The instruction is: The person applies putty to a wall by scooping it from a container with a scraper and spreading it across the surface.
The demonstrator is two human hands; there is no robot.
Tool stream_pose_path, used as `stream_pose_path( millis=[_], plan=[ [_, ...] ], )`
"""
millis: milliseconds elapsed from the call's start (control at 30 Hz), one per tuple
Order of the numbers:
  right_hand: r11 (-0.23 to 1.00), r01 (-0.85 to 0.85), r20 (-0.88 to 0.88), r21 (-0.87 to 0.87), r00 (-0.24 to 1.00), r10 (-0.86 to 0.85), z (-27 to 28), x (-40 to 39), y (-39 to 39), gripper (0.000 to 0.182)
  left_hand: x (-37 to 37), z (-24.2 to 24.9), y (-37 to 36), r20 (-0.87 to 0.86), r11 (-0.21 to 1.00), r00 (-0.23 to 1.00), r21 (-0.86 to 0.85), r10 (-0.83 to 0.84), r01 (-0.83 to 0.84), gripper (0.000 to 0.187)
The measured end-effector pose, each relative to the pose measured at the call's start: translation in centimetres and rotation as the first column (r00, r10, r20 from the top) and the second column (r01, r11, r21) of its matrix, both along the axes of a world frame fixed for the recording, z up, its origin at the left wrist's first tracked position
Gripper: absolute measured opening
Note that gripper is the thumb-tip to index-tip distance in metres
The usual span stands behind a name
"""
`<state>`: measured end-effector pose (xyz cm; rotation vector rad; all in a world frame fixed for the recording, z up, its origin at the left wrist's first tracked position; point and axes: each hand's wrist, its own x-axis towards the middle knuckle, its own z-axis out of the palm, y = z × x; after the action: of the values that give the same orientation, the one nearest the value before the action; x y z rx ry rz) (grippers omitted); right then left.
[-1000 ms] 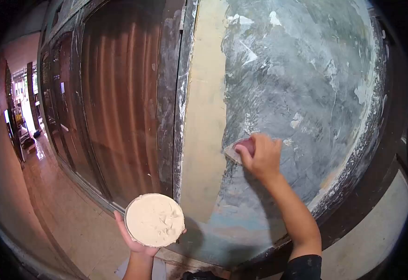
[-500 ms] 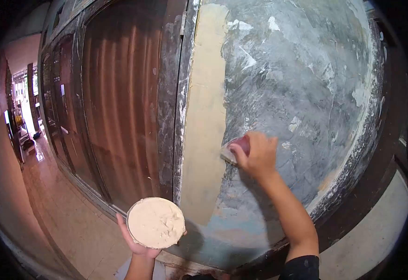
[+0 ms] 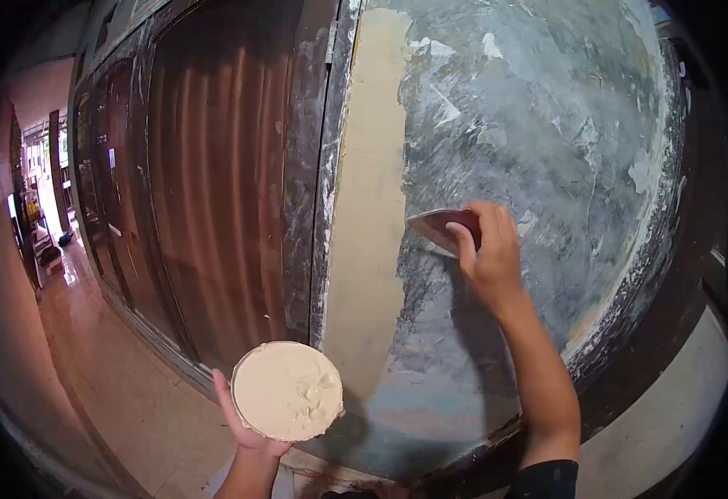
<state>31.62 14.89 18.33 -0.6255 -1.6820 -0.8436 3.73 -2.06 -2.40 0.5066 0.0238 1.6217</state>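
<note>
My left hand (image 3: 252,428) holds up a round container of cream putty (image 3: 287,391) from below, its surface smooth with a few gouges at the right. My right hand (image 3: 493,254) is closed on a dark red scraper (image 3: 445,230), whose pale edge points left. The scraper is at the grey mottled wall panel (image 3: 547,166), just right of a tall band of cream putty (image 3: 368,183); whether it touches the surface I cannot tell. That band runs down the panel's left side, with a ragged right edge.
Left of the panel stands a dark wooden frame (image 3: 302,183) with a glazed pane and brown curtain (image 3: 218,183) behind it. A tiled floor passage (image 3: 106,349) leads to a bright opening at the far left. Dark trim (image 3: 630,366) borders the panel's lower right.
My right hand and the scraper have moved up and right, and the scraper has turned to show its flat face. The putty container has shifted slightly up and right with my left hand.
</note>
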Motion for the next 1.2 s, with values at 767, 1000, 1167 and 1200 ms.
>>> stream_pose_path(
  millis=[767, 1000, 1167, 1200],
  plan=[
    [0.995, -0.063, 0.77, -0.083, 0.63, 0.104, -4.4, 2.8, -13.2, 0.021, 5.0, 4.2, 2.2, 0.022, 0.967, 0.967, 0.029, -0.252, 0.251, 0.106],
    [0.99, -0.093, 0.749, -0.109, 0.647, 0.144, -5.4, 2.5, -13.4, 0.026, 4.8, 3.0, 3.3, -0.033, 0.985, 0.986, 0.051, -0.161, 0.162, 0.102],
    [0.985, -0.113, 0.726, -0.134, 0.665, 0.175, -5.6, 2.0, -13.1, 0.025, 5.1, 3.4, 3.3, -0.007, 0.978, 0.98, 0.054, -0.199, 0.2, 0.098],
    [0.981, -0.118, 0.708, -0.155, 0.679, 0.193, -5.6, 1.9, -13.1, 0.025, 5.2, 3.3, 3.5, 0.027, 0.976, 0.978, 0.085, -0.205, 0.202, 0.099]
  ],
)
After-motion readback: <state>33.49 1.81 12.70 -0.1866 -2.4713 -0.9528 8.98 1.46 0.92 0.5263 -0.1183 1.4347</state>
